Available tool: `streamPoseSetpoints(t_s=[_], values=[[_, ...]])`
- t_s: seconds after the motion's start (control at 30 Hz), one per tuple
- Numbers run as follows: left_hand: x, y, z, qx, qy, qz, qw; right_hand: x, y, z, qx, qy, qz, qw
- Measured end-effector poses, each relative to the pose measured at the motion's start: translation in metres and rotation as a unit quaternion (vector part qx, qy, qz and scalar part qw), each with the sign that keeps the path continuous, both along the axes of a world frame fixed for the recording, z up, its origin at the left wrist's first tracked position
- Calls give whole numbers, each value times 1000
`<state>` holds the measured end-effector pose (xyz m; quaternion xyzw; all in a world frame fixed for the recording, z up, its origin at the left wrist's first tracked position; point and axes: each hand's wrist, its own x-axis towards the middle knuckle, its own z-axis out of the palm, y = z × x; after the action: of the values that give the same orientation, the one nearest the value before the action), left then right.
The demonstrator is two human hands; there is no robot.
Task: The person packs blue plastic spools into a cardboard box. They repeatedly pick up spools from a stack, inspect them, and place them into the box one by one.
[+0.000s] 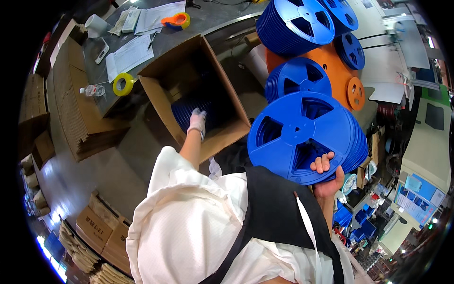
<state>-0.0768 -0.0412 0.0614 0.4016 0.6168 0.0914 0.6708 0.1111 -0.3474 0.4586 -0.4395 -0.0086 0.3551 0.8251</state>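
Observation:
A large blue plastic reel [283, 111] with wide cut-out windows fronts a stack of similar reels on my right. My right hand [326, 175], bare, grips its lower right rim, fingers over the front by a window and thumb at the edge. On the other side, my left hand [197, 124], in a white glove, reaches into an open cardboard box [158, 106]. Its fingers are a little apart against a stack of dark blue reels [187, 111] inside. Shadow hides the deep part of the box.
More blue reels [295, 26] stand on an orange round plate [338, 66] at the far right. The grey table [156, 38] at the far left bears papers, yellow tape [123, 84], a tape dispenser [176, 21] and a small bottle [92, 90]. Flattened cartons [78, 99] lean beside it.

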Motion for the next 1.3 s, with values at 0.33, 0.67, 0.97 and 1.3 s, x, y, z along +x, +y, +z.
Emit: streamPoseSetpoints(t_s=[0.33, 0.67, 0.97, 1.3], values=[[-18, -27, 228, 588, -58, -323, 739, 27, 4, 7, 222, 72, 104, 967], [-9, -18, 312, 712, -183, -495, 463, 23, 29, 14, 298, 75, 185, 934], [-28, -24, 295, 676, -158, -519, 498, 23, 42, 20, 251, 103, 173, 947], [-78, -49, 256, 240, -380, -278, 849, 18, 61, 15, 90, 41, 125, 987]])
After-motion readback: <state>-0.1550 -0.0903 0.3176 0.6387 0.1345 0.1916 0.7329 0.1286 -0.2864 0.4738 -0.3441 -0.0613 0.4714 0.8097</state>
